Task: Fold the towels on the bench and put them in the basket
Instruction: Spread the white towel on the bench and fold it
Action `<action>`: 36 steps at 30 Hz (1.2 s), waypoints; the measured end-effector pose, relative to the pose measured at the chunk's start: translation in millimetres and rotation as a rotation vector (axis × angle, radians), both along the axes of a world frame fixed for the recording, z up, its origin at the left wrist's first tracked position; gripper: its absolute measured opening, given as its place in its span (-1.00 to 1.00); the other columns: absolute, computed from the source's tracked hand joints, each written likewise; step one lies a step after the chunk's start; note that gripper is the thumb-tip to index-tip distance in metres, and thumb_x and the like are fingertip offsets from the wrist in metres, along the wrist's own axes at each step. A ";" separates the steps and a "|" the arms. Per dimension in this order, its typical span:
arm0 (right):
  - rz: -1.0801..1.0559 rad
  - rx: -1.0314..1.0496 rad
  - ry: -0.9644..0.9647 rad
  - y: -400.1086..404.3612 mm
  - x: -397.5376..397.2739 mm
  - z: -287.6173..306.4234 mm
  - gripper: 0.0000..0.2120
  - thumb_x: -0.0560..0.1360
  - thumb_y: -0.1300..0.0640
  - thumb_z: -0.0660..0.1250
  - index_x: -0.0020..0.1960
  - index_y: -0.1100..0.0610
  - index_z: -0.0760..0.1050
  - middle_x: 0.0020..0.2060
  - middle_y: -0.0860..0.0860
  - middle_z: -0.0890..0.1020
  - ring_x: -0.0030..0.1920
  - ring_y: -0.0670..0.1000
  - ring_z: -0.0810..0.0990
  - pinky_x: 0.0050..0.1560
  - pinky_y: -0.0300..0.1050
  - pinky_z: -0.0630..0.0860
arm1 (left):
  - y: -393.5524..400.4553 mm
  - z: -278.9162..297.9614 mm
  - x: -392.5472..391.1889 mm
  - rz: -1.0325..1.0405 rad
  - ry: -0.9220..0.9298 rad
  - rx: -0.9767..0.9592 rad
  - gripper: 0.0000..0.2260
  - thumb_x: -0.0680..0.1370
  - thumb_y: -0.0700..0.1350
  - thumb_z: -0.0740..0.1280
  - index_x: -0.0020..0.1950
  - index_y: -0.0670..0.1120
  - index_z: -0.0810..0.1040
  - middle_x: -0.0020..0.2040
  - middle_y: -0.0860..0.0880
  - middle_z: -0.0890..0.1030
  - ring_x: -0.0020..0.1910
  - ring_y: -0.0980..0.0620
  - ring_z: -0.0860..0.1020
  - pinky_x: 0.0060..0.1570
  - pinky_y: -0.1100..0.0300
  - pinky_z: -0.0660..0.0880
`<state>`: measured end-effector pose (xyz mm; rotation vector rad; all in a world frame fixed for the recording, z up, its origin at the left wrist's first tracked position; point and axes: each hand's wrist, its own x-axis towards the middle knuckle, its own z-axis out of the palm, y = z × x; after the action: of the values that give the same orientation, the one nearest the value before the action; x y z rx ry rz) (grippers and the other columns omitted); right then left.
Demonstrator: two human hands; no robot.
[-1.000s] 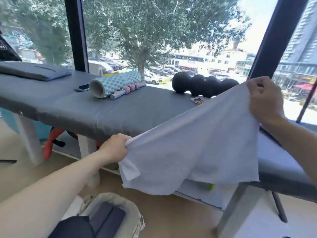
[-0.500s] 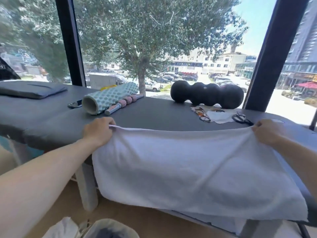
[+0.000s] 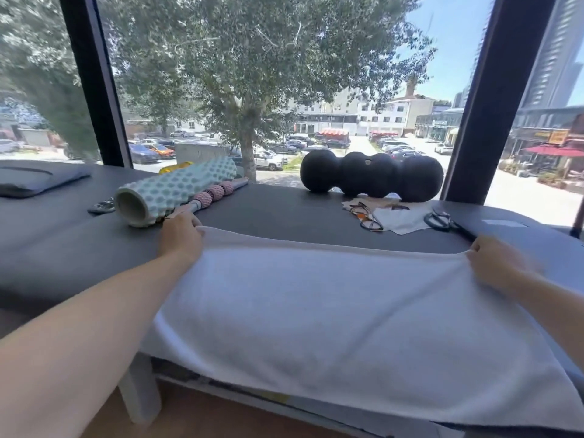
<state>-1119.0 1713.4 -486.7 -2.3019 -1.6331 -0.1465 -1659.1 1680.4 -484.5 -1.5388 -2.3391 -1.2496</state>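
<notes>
Both of our hands hold the far edge of the white towel (image 3: 331, 314): our left hand (image 3: 181, 238) has its fingers curled over the far left corner, and our right hand (image 3: 496, 263), a little blurred, grips the far right corner. Between them the far hem sags slightly.

Across the dark grey worktop (image 3: 63, 248) we see the towel spread flat, its near part draping over the front edge towards us. We cannot see the basket.

Along the window side of the worktop lies a black four-lobed foam roller (image 3: 371, 178). To the left of it rests a pale teal bumpy foam roller (image 3: 172, 192), its hollow end turned towards us, just beside our left hand. A massage stick with pink beads (image 3: 215, 194) lies against the teal roller. Further left sits a flat grey cushion (image 3: 38, 181).

In front of the black roller lies a white cloth (image 3: 399, 219) with a pair of glasses (image 3: 366, 216) on it, and a pair of black scissors (image 3: 441, 221) lies just to its right. A small dark item (image 3: 101, 206) sits left of the teal roller; we cannot tell what it is.
</notes>
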 end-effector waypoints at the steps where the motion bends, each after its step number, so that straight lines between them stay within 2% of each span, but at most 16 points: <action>1: 0.002 0.000 -0.054 -5.0 -2.4 -2.1 -0.84 0.56 0.04 0.16 -0.12 0.01 0.47 -0.16 0.03 0.57 -0.15 0.14 0.57 -0.11 -0.01 0.52 | 3.9 -5.1 1.1 0.007 -0.023 -0.013 -0.94 0.54 -0.25 0.40 -0.03 -0.14 0.66 0.08 -0.22 0.65 0.14 -0.24 0.57 0.05 -0.01 0.47; 3: 0.019 0.016 -0.126 -11.4 -5.2 -6.9 -0.84 0.61 0.05 0.12 -0.08 0.04 0.43 -0.12 0.04 0.53 -0.09 0.18 0.56 -0.18 -0.04 0.42 | 13.2 -12.7 1.8 0.018 -0.049 -0.025 -0.95 0.55 -0.23 0.40 -0.04 -0.13 0.65 0.10 -0.24 0.64 0.13 -0.24 0.58 0.06 -0.02 0.50; 5: 0.031 0.031 -0.146 -9.7 -2.3 -11.9 -0.81 0.64 0.05 0.07 -0.08 0.05 0.39 -0.08 0.06 0.53 -0.05 0.20 0.57 -0.18 -0.02 0.40 | 24.2 -16.5 -0.6 0.030 -0.049 -0.035 -0.94 0.56 -0.22 0.39 0.00 -0.14 0.65 0.10 -0.23 0.64 0.12 -0.24 0.58 0.04 -0.01 0.50; 8: 0.034 0.033 -0.172 -4.2 0.4 -16.1 -0.78 0.66 0.02 0.03 -0.10 0.05 0.34 -0.09 0.08 0.55 -0.09 0.19 0.56 -0.16 -0.01 0.43 | 41.4 -22.5 -7.7 0.038 -0.051 -0.054 -0.89 0.57 -0.21 0.39 0.09 -0.12 0.60 0.14 -0.20 0.64 0.14 -0.23 0.57 0.05 0.02 0.49; 10: 0.033 0.031 -0.185 -2.0 -0.5 -16.6 -0.76 0.67 0.03 0.03 -0.13 0.05 0.31 -0.15 0.07 0.52 -0.13 0.18 0.54 -0.19 -0.01 0.42 | 51.1 -27.2 -11.9 0.038 -0.051 -0.062 -0.88 0.58 -0.22 0.39 0.11 -0.12 0.58 0.14 -0.20 0.63 0.13 -0.23 0.57 -0.03 0.08 0.44; 13: 0.027 0.027 -0.217 1.3 0.7 -17.9 -0.79 0.66 0.06 0.03 -0.13 0.05 0.30 -0.21 0.06 0.47 -0.18 0.18 0.53 -0.21 -0.02 0.42 | 62.3 -31.5 -14.0 0.030 -0.022 -0.058 -0.88 0.58 -0.20 0.40 0.10 -0.11 0.58 0.12 -0.21 0.64 0.13 -0.23 0.57 -0.01 0.04 0.45; 18: 0.009 0.078 -0.179 -4.9 -1.2 -20.0 -0.77 0.68 0.02 0.02 -0.06 0.06 0.38 -0.18 0.09 0.48 -0.20 0.16 0.43 -0.22 -0.03 0.31 | 68.2 -38.1 -14.7 0.019 0.075 -0.041 -0.92 0.59 -0.25 0.35 0.00 -0.09 0.58 0.05 -0.20 0.66 0.07 -0.23 0.58 -0.02 -0.01 0.48; 21: 0.027 0.072 -0.205 -7.2 -3.7 -19.1 -0.78 0.68 0.03 0.03 -0.06 0.05 0.37 -0.12 0.11 0.55 -0.19 0.17 0.46 -0.21 -0.03 0.34 | 68.0 -38.2 -15.7 0.011 0.097 -0.025 -0.90 0.58 -0.28 0.34 -0.05 -0.08 0.55 0.03 -0.21 0.65 0.04 -0.24 0.58 -0.06 0.00 0.47; 23: 0.020 -0.001 -0.244 -5.0 -6.5 -14.9 -0.81 0.67 0.05 0.04 -0.05 0.04 0.36 -0.09 0.09 0.57 -0.14 0.17 0.53 -0.19 -0.03 0.43 | 66.4 -35.1 -13.8 0.005 0.153 -0.021 -0.92 0.57 -0.29 0.35 -0.01 -0.13 0.57 0.09 -0.22 0.61 0.03 -0.26 0.56 -0.06 -0.04 0.47; 25: -0.014 -0.121 -0.325 -5.1 -12.8 -2.0 -0.91 0.63 0.10 0.10 0.00 0.02 0.37 -0.04 0.04 0.57 -0.04 0.17 0.59 -0.17 -0.07 0.47 | 63.6 -27.4 -10.8 -0.045 0.262 -0.103 -0.97 0.57 -0.20 0.39 -0.02 -0.15 0.61 0.13 -0.19 0.59 0.04 -0.26 0.56 -0.03 -0.05 0.48; 27: -0.044 -0.168 -0.433 -5.8 -28.7 19.0 -0.82 0.56 0.14 0.17 0.14 0.00 0.42 0.06 0.01 0.56 0.09 0.14 0.59 -0.15 -0.11 0.40 | 55.3 -10.4 -0.4 -0.095 0.375 -0.294 -0.80 0.60 -0.01 0.34 -0.06 -0.11 0.65 0.10 -0.15 0.64 0.03 -0.20 0.57 -0.01 0.01 0.52; 29: 0.085 -0.055 -0.485 -4.1 -66.9 33.0 -0.71 0.52 0.19 0.20 0.22 0.01 0.46 0.13 0.03 0.55 0.16 0.13 0.57 -0.09 -0.08 0.38 | 45.4 5.6 24.5 -0.157 0.438 -0.363 -0.70 0.64 0.07 0.23 0.02 -0.10 0.63 0.15 -0.13 0.63 0.11 -0.18 0.56 0.05 0.02 0.52; 31: 0.355 0.007 -0.347 -8.7 -127.1 32.3 -0.73 0.54 0.22 0.16 0.17 0.00 0.49 0.16 0.02 0.57 0.21 0.15 0.56 -0.04 -0.04 0.47 | 33.4 9.5 62.1 -0.277 0.363 -0.332 -0.70 0.65 0.08 0.19 0.18 -0.04 0.62 0.27 -0.06 0.59 0.26 -0.16 0.52 0.15 0.02 0.47; 33: 0.642 -0.080 -0.200 -17.7 -186.6 14.9 -0.73 0.63 0.13 0.13 0.26 -0.01 0.48 0.31 -0.03 0.53 0.36 0.11 0.45 0.20 0.03 0.48 | 25.5 -1.1 94.0 -0.400 0.244 -0.426 -0.64 0.65 0.15 0.16 0.36 0.06 0.54 0.46 0.01 0.47 0.43 -0.09 0.41 0.38 -0.01 0.36; 35: 0.785 -0.185 -0.206 -22.0 -221.0 -6.1 -0.60 0.68 -0.03 0.05 0.50 -0.07 0.33 0.53 -0.03 0.31 0.52 0.07 0.24 0.45 0.12 0.28 | 25.6 -17.3 98.7 -0.409 0.307 -0.588 -0.49 0.65 0.27 0.05 0.56 0.12 0.31 0.61 0.03 0.22 0.59 -0.04 0.18 0.55 -0.11 0.09; 36: 0.782 -0.222 -0.170 -22.1 -226.8 -13.4 -0.54 0.68 -0.11 -0.01 0.56 -0.09 0.22 0.59 -0.01 0.20 0.57 0.06 0.14 0.52 0.14 0.16 | 25.8 -20.9 90.8 -0.379 0.323 -0.620 -0.42 0.63 0.32 0.00 0.61 0.13 0.20 0.64 0.04 0.13 0.62 -0.02 0.07 0.56 -0.14 -0.02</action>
<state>-1345.8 1691.3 -500.1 -1.6404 -2.6097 0.0244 -1568.3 1706.3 -505.5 -2.2347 -2.3960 -0.2413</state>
